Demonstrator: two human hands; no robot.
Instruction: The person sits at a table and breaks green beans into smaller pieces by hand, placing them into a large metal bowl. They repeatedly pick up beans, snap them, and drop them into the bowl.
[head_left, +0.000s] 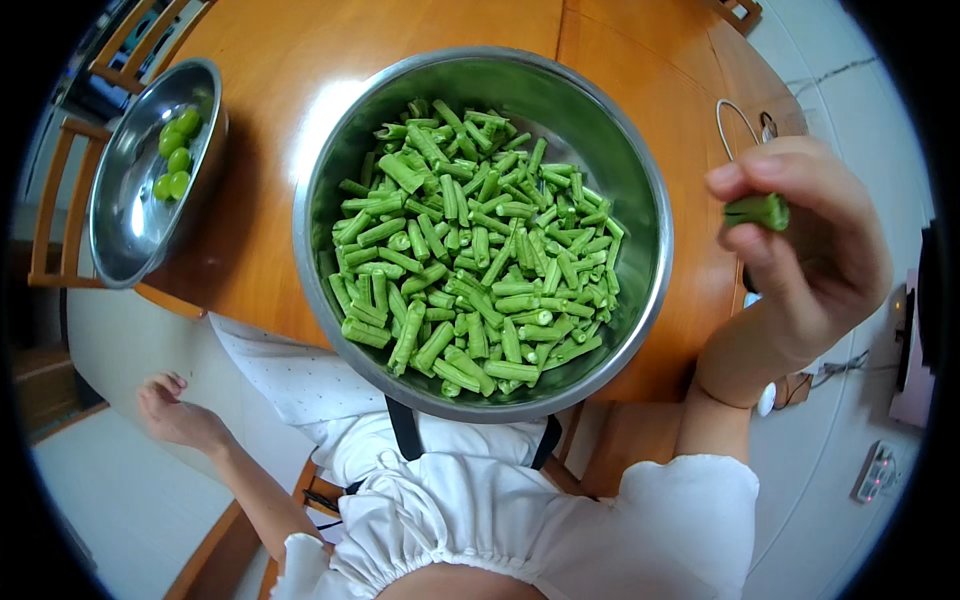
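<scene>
A large stainless steel bowl (654, 322) stands at the front edge of the table before me, filled with many short cut pieces of green bean (480, 262). To the right of its rim, my right hand (817, 225) pinches one piece of green bean (757, 212) between thumb and fingers, raised above the table's right side. My left hand (180, 412) hangs low on the left, beside the table and away from the bowl. Its fingers are loosely curled, and I see nothing in them.
On the left of the wooden table (262, 225), a smaller metal bowl (124, 180) holds several green grapes (178, 160). Wooden chairs (64, 202) stand past it. A white cable (724, 124) lies at the right, and a power strip (877, 471) is on the floor.
</scene>
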